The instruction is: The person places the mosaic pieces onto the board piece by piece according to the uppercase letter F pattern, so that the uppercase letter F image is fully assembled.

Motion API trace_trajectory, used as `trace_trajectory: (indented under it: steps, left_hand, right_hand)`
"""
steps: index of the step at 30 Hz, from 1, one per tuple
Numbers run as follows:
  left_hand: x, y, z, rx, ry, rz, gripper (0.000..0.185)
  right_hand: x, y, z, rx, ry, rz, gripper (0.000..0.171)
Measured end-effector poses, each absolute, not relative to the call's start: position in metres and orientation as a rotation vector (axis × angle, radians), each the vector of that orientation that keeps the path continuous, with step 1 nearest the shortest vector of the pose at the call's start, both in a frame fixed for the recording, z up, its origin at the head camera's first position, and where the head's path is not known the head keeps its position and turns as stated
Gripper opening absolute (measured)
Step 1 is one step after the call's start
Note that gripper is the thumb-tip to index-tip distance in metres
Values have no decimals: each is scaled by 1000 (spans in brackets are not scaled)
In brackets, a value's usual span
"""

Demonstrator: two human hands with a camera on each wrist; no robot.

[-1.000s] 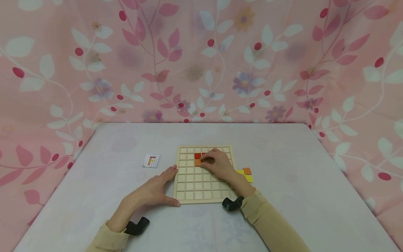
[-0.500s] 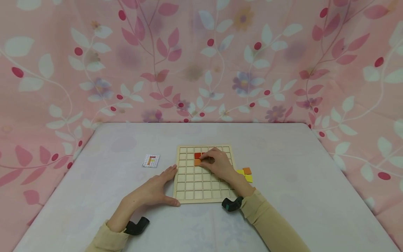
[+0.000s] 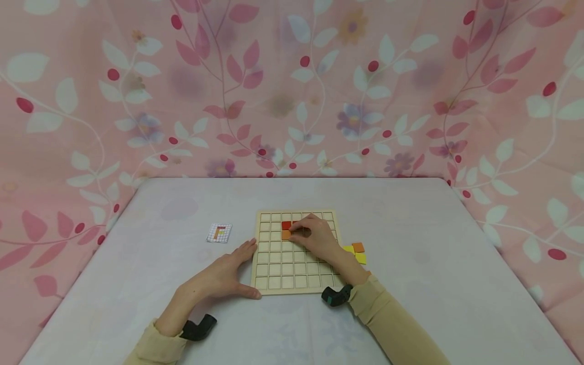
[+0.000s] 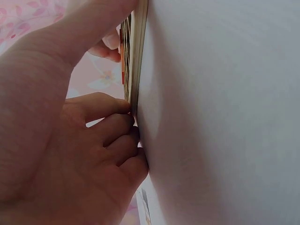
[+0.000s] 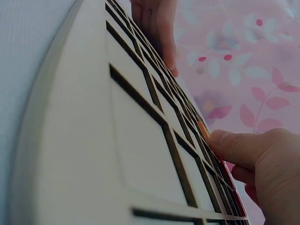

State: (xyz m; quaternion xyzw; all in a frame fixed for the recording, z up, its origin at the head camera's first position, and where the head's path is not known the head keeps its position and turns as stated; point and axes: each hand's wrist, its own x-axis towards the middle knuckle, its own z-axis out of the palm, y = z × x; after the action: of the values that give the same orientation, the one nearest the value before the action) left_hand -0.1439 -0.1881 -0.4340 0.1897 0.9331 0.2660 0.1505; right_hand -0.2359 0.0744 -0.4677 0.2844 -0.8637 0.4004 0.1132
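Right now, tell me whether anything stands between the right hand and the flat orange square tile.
Nothing visible does: the right hand has its thumb tip at the flat orange square tile. The left hand lies at the left edge of the pale wooden grid board, out of the way.

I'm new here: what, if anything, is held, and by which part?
Grip unclear: the left hand touches the wooden grid board at its left edge, the right hand an orange tile at its right.

Two hands (image 3: 221,274), one gridded board (image 3: 287,268), one card (image 3: 219,233) and at least six coloured tiles (image 3: 286,225) show.
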Motion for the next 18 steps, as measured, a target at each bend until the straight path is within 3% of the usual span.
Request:
trace_trajectory:
  steps: [8, 18]
  left_hand:
    - [-144, -190, -435, 552, 2687, 753, 117]
    - [-145, -188, -437, 555, 2690, 752, 117]
  right_hand:
    - [-237, 85, -448, 745, -2570, 1372, 20]
    - [-236, 151, -439, 526, -2636, 1407, 18]
